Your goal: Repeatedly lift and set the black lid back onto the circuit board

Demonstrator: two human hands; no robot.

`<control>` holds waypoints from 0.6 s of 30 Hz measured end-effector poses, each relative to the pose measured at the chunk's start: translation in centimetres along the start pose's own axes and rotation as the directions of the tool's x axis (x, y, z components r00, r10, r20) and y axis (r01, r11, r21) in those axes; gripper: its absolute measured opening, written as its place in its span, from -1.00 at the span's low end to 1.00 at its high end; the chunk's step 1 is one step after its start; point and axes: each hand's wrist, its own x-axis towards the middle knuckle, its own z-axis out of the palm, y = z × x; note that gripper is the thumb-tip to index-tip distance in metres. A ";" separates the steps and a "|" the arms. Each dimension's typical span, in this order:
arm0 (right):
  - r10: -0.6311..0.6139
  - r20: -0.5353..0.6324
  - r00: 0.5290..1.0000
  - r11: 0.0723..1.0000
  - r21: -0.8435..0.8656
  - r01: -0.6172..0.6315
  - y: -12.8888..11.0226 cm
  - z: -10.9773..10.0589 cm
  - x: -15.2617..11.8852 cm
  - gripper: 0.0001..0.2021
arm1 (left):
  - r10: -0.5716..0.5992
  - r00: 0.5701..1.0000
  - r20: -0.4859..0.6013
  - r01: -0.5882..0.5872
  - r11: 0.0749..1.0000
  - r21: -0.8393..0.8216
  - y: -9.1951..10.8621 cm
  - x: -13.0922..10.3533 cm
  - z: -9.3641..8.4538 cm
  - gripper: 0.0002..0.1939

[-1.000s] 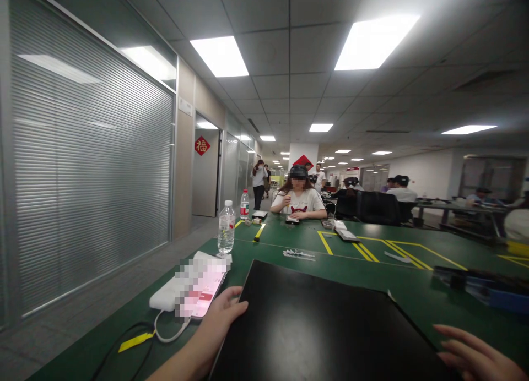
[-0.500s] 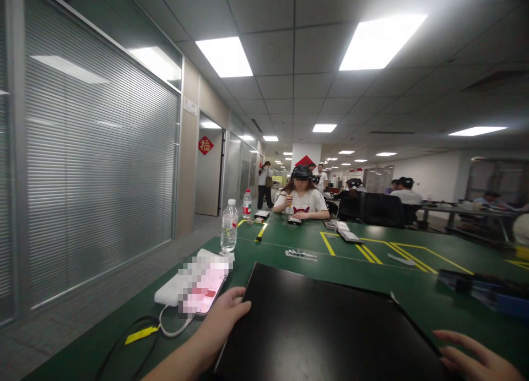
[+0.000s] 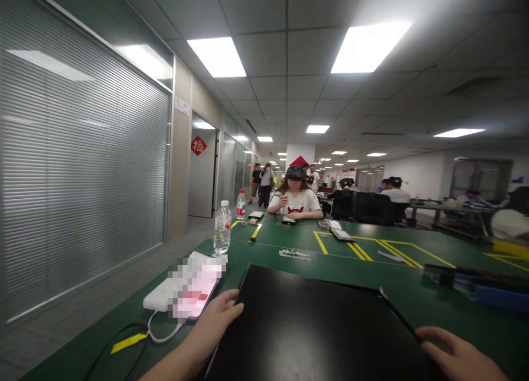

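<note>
A large black flat panel or casing (image 3: 318,320) fills the lower middle of the view, its front part cut off by the frame; its exact kind cannot be made out. My left hand (image 3: 221,315) grips its left edge, thumb against the rim and fingers partly hidden at the side. On the right edge, my right hand (image 3: 454,350) has its fingers bent against the side, closed on the panel. A phone (image 3: 200,295) with a white cable lies just left of my left hand.
Beside the phone are a white box-shaped thing (image 3: 159,295) and a water bottle (image 3: 222,229). A blue tray (image 3: 500,297) with dark parts stands at right. Yellow tape marks the green table (image 3: 264,246). Across it sits a person (image 3: 295,199) handling a small device.
The view has turned slightly to the right, so the scene shifts left. My right hand has closed in on the panel's right edge; my left hand keeps its hold.
</note>
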 end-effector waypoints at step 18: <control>-0.041 0.036 0.998 0.995 -0.094 0.045 -0.4 -0.5 -0.6 -0.61 | 0.008 1.000 0.021 -0.009 0.999 0.052 -0.3 0.3 -0.4 -0.28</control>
